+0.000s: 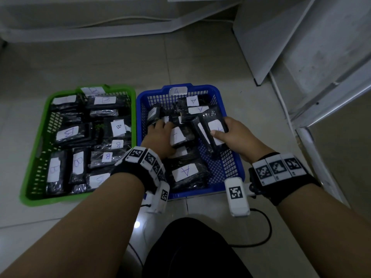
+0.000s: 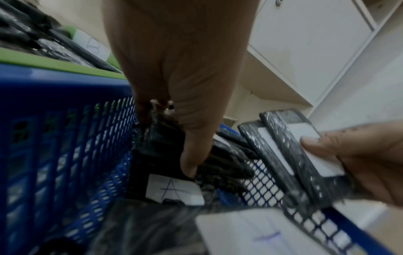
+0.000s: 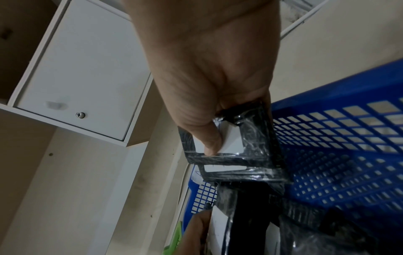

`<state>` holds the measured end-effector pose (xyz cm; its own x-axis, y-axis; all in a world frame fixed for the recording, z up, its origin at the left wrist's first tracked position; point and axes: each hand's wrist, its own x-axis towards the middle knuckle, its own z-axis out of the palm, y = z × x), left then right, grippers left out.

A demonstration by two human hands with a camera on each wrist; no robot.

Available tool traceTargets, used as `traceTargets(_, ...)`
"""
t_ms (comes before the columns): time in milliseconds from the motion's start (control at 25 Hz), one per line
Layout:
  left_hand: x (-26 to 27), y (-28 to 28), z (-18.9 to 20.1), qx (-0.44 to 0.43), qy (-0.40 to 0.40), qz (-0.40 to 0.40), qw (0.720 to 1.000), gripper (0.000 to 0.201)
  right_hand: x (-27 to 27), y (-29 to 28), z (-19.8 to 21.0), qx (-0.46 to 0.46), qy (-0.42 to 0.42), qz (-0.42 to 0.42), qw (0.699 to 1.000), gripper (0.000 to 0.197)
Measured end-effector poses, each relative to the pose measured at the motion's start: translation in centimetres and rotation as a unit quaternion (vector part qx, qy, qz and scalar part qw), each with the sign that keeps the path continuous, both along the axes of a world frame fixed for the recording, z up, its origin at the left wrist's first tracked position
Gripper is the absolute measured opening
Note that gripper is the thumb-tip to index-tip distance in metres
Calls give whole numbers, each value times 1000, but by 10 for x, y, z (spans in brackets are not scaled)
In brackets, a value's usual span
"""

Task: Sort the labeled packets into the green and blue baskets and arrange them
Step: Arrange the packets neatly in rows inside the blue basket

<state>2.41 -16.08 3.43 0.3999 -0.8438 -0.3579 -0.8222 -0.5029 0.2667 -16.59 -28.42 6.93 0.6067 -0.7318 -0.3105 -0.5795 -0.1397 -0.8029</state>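
A blue basket [image 1: 200, 192] labelled A holds several black wrapped packets with white A labels. Beside it on the left, the green basket [image 1: 34, 149] labelled B is filled with B packets [image 1: 67, 133]. My left hand [image 1: 160, 137] is inside the blue basket and grips one A packet [image 1: 177, 137], thumb [image 2: 189, 163] pressed on the packet [image 2: 172, 189] just above its label. My right hand [image 1: 230, 133] holds two stacked packets [image 1: 212, 129] tilted over the basket's right side, the thumb [image 3: 209, 141] lying on the top label [image 3: 231, 143].
Both baskets stand on a tiled floor [image 1: 180, 61]. White cabinet panels [image 1: 301, 47] rise close on the right, and a white baseboard [image 1: 100, 27] runs along the back. A black cable [image 1: 265, 223] and my dark-clothed knee [image 1: 190, 247] lie in front of the baskets.
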Motion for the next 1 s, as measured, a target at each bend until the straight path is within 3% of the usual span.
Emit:
traceTargets(120, -2, 1, -2, 63, 6, -52, 997, 104, 3, 4, 1, 7, 7, 0, 1000, 30)
traceTargets(280, 4, 5, 1, 94, 14, -65, 993, 88, 16, 8, 1, 158, 0, 1, 987, 7)
traceTargets(360, 8, 14, 9, 41, 14, -48, 998, 72, 26, 6, -3, 215, 16, -5, 977, 7)
traceTargets(440, 15, 29, 16, -100, 0, 27, 995, 43, 34, 3, -10, 232, 41, -1, 972, 16)
traceTargets(520, 25, 46, 20, -149, -47, 107, 982, 29, 43, 1, -18, 241, 69, 9, 968, 28)
traceTargets(680, 38, 56, 21, -97, -36, 123, 987, 36, 60, 7, -21, 266, 91, -2, 960, 26)
traceTargets(840, 46, 56, 23, -106, 19, 148, 983, 41, 71, 22, -23, 279, 99, 25, 955, 25)
traceTargets(920, 44, 61, 22, -113, 19, 137, 984, 39, 71, 23, -22, 270, 102, 39, 957, 32)
traceTargets(1000, 37, 63, 23, -134, 0, 103, 986, 32, 66, 22, -11, 276, 81, 20, 957, 28)
